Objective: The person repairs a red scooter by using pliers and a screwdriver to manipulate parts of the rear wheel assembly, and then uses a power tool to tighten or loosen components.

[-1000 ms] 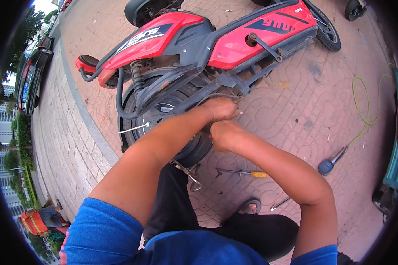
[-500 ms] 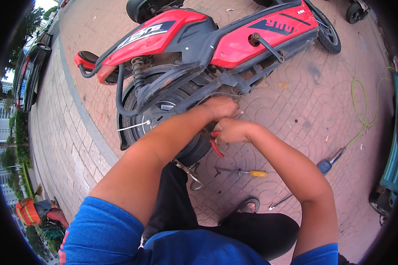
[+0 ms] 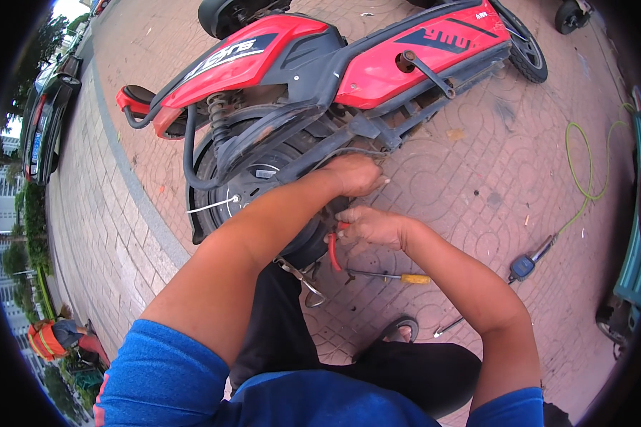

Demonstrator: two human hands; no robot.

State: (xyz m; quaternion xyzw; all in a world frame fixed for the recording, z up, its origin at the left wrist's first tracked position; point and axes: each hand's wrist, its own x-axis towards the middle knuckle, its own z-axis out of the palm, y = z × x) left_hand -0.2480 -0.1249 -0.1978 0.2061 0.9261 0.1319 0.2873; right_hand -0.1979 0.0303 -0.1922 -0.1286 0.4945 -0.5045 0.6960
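Observation:
A red and black scooter (image 3: 420, 67) lies on its side, its rear wheel (image 3: 263, 174) toward me. My left hand (image 3: 352, 176) is closed at the lower frame, just below a dark cable (image 3: 363, 151); what its fingers hold, if anything, is too small to make out. Below it, my right hand (image 3: 370, 228) grips red-handled pliers (image 3: 335, 252) beside the wheel, their jaws hard to see. A screwdriver with a yellow handle (image 3: 413, 279) lies on the paving below the pliers.
An inflator gauge (image 3: 521, 267) with a green hose (image 3: 584, 192) lies at the right. A teal object (image 3: 630, 263) stands at the right edge. A dark car (image 3: 50, 114) is at upper left; a person in an orange vest (image 3: 50, 340) is at lower left.
My right hand has moved down, away from my left hand, and the red pliers' handles have come into view and shifted down-left. My left hand stays about where it was.

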